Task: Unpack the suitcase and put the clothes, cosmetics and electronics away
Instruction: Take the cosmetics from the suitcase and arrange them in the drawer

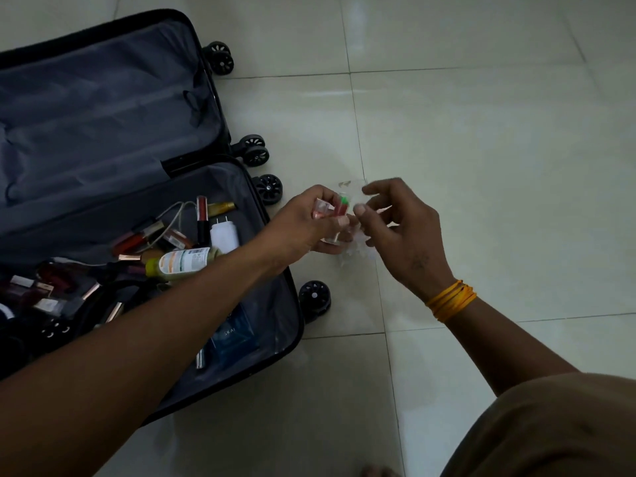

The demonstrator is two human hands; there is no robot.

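Observation:
An open black suitcase (pixel 292 304) lies on the tiled floor at the left. Its near half holds several lip glosses (pixel 202 215), a yellow-green bottle (pixel 182 263), a white charger plug (pixel 224 234) with a cable, and a dark blue box (pixel 234 333). The far half shows only grey lining. To the right of the suitcase, above the floor, my left hand (pixel 306 225) grips a few small pink and red cosmetic tubes (pixel 339 206). My right hand (pixel 402 232) pinches a clear plastic pouch (pixel 352 187) that touches those tubes.
Black suitcase wheels (pixel 315 297) stick out along the case's right side. Pale floor tiles (pixel 499 149) stretch to the right and back. My knee in brown cloth (pixel 550 428) fills the lower right corner. An orange thread band (pixel 451 299) circles my right wrist.

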